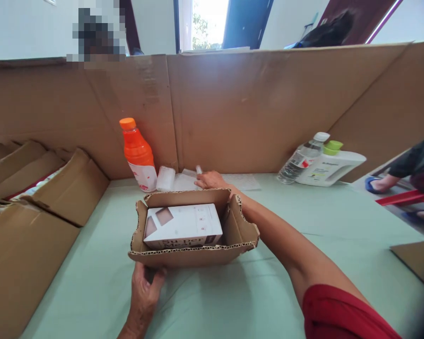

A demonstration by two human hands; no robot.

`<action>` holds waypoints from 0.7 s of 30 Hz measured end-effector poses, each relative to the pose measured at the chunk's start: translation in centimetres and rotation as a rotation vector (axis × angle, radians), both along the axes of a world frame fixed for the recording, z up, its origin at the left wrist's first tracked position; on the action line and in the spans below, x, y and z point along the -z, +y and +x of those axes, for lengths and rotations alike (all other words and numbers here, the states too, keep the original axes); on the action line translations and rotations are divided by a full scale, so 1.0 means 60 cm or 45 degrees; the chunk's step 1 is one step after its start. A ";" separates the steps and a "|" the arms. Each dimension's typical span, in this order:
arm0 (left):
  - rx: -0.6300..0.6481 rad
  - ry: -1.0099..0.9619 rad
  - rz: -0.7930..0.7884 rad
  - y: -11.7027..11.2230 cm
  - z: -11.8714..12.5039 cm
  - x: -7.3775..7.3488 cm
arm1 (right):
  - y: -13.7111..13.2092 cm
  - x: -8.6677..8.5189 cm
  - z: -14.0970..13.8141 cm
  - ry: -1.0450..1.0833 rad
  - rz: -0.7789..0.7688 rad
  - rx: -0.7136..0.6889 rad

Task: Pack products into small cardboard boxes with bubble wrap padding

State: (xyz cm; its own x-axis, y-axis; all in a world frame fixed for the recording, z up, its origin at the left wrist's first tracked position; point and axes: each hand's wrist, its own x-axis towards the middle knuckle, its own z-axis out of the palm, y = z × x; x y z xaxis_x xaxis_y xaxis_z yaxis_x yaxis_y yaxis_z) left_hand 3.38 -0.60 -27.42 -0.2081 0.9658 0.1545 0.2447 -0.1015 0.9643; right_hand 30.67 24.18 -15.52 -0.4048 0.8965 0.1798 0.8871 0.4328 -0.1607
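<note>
A small open cardboard box [194, 256] sits on the pale green table, with a white carton [182, 225] lying inside it. My left hand [145, 288] grips the box's near wall from below, fingers closed on it. My right hand [212, 179] reaches past the box's far side and pinches a small white item [199, 169] among white packets and papers [176, 181] by the cardboard wall.
An orange bottle [138, 155] stands at the back left. A clear water bottle [302, 159] and a white jug with a green cap [330, 165] lie at the back right. Tall cardboard panels [254, 108] fence the table; folded cardboard [38, 197] piles at the left. Another person's arm [406, 169] shows at far right.
</note>
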 end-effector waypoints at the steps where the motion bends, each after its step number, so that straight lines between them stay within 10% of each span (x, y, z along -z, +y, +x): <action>1: 0.005 -0.006 0.004 0.002 0.001 -0.002 | -0.012 -0.008 0.008 -0.047 0.034 0.025; 7: 0.048 -0.061 0.100 0.016 0.006 -0.025 | -0.182 -0.049 0.114 -0.219 0.229 0.150; 15: -0.009 0.105 0.166 0.012 0.003 -0.051 | -0.468 0.023 0.185 -0.082 0.121 -0.169; 21: -0.135 0.556 0.379 0.004 -0.008 -0.076 | -0.523 -0.005 0.137 0.372 0.063 0.012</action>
State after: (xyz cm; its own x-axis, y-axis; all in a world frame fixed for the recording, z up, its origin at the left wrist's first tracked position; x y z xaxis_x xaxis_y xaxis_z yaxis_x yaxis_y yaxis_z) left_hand 2.88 -0.34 -22.85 -0.1575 0.8443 0.5122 0.6402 -0.3076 0.7040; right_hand 38.88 -7.18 -15.20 -0.3209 0.8874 0.3311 0.8105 0.4382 -0.3888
